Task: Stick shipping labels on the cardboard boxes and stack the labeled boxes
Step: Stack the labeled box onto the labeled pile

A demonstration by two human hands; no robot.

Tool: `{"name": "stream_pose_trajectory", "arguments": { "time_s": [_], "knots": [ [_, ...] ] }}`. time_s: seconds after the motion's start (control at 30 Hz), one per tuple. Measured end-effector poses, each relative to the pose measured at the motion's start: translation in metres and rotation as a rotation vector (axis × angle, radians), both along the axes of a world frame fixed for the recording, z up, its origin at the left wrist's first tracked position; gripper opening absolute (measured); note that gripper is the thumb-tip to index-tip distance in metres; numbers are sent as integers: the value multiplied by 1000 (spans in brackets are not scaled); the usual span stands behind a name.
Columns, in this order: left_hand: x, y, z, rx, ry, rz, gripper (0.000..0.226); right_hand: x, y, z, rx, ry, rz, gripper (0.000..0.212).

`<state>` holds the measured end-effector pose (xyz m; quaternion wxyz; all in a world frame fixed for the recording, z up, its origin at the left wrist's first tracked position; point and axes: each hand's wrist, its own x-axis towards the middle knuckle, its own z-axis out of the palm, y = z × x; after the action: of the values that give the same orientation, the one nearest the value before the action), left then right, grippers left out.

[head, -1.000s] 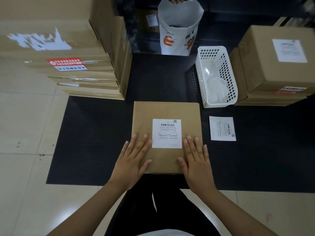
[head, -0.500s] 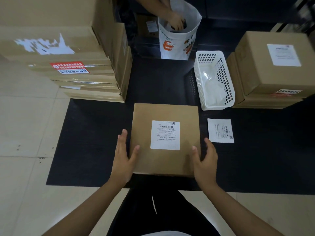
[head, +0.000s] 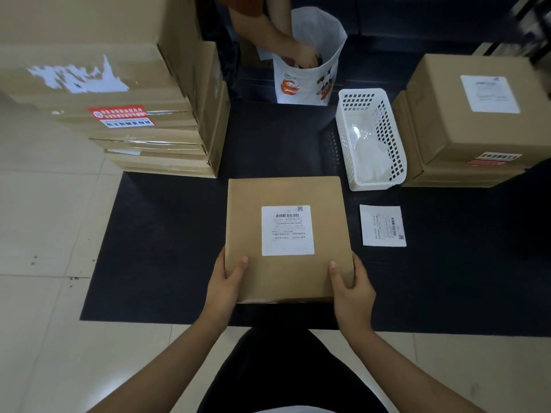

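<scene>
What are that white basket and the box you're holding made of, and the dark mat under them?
The white basket looks like glossy moulded plastic, its walls a grid of punched holes. The box looks like matte brown cardboard with a white paper label on top. The dark mat seems to be a dull, finely ribbed fabric or rubber; I can't tell which.

There is a single view, from a head-worn camera looking forward and steeply down. It sits close above the left hand (head: 225, 286) and right hand (head: 353, 289), whose forearms enter from the bottom edge. Beyond the hands the wide lens takes in the black mat (head: 167, 234) on the floor; the far top-right corner looks blurred.
</scene>
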<state>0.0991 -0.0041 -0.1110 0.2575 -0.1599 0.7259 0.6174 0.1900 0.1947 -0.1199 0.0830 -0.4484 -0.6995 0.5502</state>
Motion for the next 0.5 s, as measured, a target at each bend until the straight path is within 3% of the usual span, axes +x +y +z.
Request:
{"name": "stream_pose_trajectory", "arguments": {
  "time_s": [0.5],
  "knots": [
    [-56,41,86,0,277,-6,53,-32,20,80,35,244,-240,47]
  ]
}}
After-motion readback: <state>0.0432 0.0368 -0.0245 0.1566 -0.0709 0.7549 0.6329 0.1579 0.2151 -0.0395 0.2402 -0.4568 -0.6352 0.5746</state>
